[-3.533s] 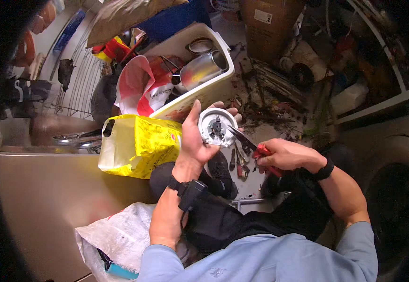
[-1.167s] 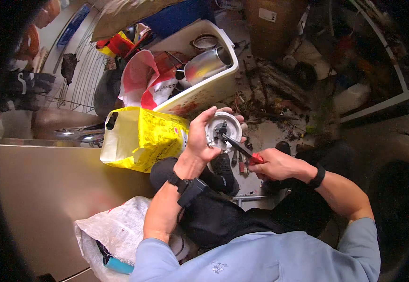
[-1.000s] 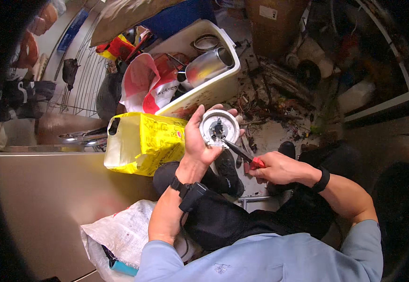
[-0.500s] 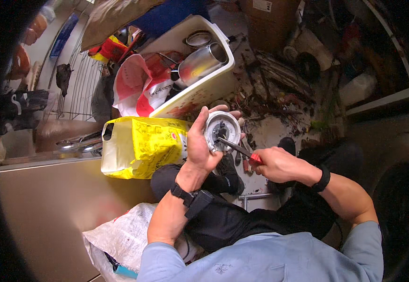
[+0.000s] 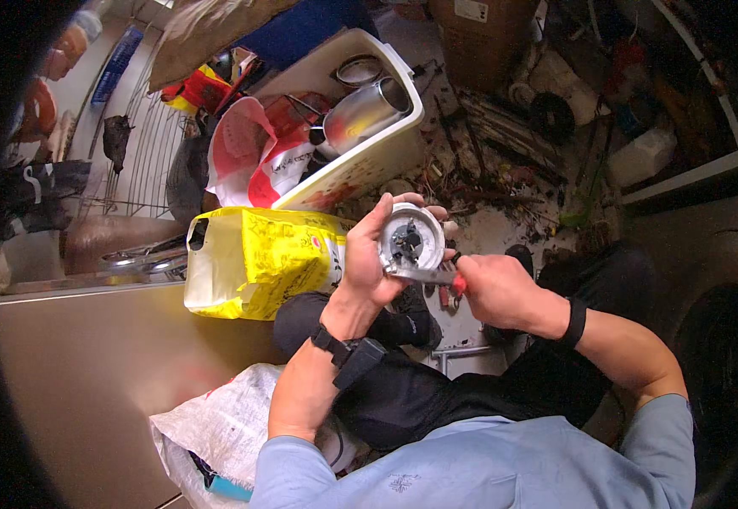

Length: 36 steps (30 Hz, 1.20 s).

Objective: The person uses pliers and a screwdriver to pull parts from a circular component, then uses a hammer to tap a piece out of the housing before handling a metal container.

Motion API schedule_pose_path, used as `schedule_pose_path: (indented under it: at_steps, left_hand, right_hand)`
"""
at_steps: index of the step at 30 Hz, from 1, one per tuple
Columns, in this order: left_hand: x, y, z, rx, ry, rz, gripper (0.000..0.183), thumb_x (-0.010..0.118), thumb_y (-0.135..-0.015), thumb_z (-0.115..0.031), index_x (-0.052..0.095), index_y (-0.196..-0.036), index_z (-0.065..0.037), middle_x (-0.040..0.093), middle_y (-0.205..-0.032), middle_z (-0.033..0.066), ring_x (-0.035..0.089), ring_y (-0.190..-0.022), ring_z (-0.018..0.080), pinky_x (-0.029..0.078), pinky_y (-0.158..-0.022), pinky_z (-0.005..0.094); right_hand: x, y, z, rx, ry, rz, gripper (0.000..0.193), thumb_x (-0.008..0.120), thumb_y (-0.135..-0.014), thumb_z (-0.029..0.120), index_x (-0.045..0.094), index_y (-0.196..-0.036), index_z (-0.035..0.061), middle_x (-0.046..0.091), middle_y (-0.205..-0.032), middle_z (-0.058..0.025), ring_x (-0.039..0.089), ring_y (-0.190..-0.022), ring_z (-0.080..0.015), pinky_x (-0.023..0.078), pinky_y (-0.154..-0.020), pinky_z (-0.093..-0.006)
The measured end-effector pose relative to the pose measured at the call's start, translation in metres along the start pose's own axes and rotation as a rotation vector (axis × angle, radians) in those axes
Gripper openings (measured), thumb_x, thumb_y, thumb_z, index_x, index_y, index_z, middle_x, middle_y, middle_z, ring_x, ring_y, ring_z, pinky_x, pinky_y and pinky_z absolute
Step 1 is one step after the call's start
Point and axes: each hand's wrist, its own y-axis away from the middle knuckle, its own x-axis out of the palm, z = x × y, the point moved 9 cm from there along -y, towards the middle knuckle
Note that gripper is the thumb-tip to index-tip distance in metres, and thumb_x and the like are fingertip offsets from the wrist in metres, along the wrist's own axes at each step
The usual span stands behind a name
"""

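A round, pale metal housing (image 5: 431, 246) rests in my left hand (image 5: 366, 265), its open side facing up. The fingers curl around its far edge and the thumb lies along its left side. Dark, broken-looking bits show in the middle of its hollow. My right hand (image 5: 505, 293) is closed around what look like pliers (image 5: 424, 276) with red handles. Their metal jaws lie across the near rim of the housing, pointing left. Most of the handles are hidden inside the right fist.
Left of my hands lies a yellow bag (image 5: 280, 263). Beyond it, a white bin (image 5: 360, 174) holds a metal cylinder (image 5: 365, 119) and a red-and-white bag (image 5: 246, 153). Debris (image 5: 505, 170) litters the floor ahead. A white woven sack (image 5: 225, 420) sits at lower left.
The plier tips have come out of the housing's hollow to its near rim, and the tool has turned flatter. The housing has shifted slightly right in my left hand's grip.
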Motion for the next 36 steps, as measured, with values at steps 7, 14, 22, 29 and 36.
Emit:
schedule_pose_path:
  at_steps: [7,14,22,29,36]
  left_hand:
    - [0.003,0.001,-0.026,0.137,0.156,-0.027,0.049,0.044,-0.106,-0.047,0.063,-0.125,-0.006,0.064,-0.131,0.0267,0.061,-0.122,0.0478,0.049,-0.100,0.0688]
    - [0.008,0.007,-0.036,0.193,0.156,-0.011,0.054,0.045,-0.105,-0.052,0.062,-0.127,-0.006,0.062,-0.134,0.0262,0.059,-0.126,0.0459,0.048,-0.102,0.0672]
    - [0.006,0.008,-0.041,0.210,0.148,0.037,0.056,0.047,-0.104,-0.049,0.064,-0.128,-0.002,0.057,-0.141,0.0277,0.052,-0.132,0.0494,0.042,-0.107,0.0714]
    - [-0.004,0.007,-0.041,0.230,0.140,-0.042,0.058,0.047,-0.103,-0.052,0.065,-0.128,-0.003,0.058,-0.139,0.0274,0.054,-0.130,0.0489,0.043,-0.107,0.0700]
    - [-0.013,0.001,-0.033,0.210,0.177,-0.096,0.064,0.046,-0.102,-0.060,0.065,-0.126,-0.003,0.061,-0.136,0.0265,0.059,-0.124,0.0474,0.046,-0.103,0.0699]
  right_hand:
    - [-0.009,0.006,0.020,-0.254,0.098,-0.282,0.013,0.064,-0.083,0.007,0.054,-0.089,0.0018,0.063,-0.080,-0.0195,0.064,-0.074,-0.0431,0.052,-0.066,-0.0519]
    - [-0.010,0.000,0.010,-0.031,-0.205,-0.096,0.011,0.061,-0.086,0.007,0.056,-0.093,0.0003,0.064,-0.080,-0.0264,0.065,-0.082,-0.0484,0.051,-0.073,-0.0544]
    - [0.006,-0.003,-0.003,0.028,-0.464,0.056,0.014,0.064,-0.092,0.014,0.063,-0.093,0.0010,0.068,-0.077,-0.0216,0.068,-0.073,-0.0400,0.051,-0.069,-0.0478]
    - [0.031,0.006,-0.027,0.282,-0.881,0.283,0.025,0.062,-0.100,0.024,0.065,-0.090,0.0016,0.067,-0.074,-0.0046,0.059,-0.059,-0.0116,0.047,-0.053,-0.0319]
    - [0.030,0.021,-0.076,0.533,-1.010,0.273,0.028,0.052,-0.106,0.027,0.066,-0.105,0.0022,0.071,-0.089,-0.0088,0.065,-0.064,-0.0162,0.051,-0.055,-0.0305]
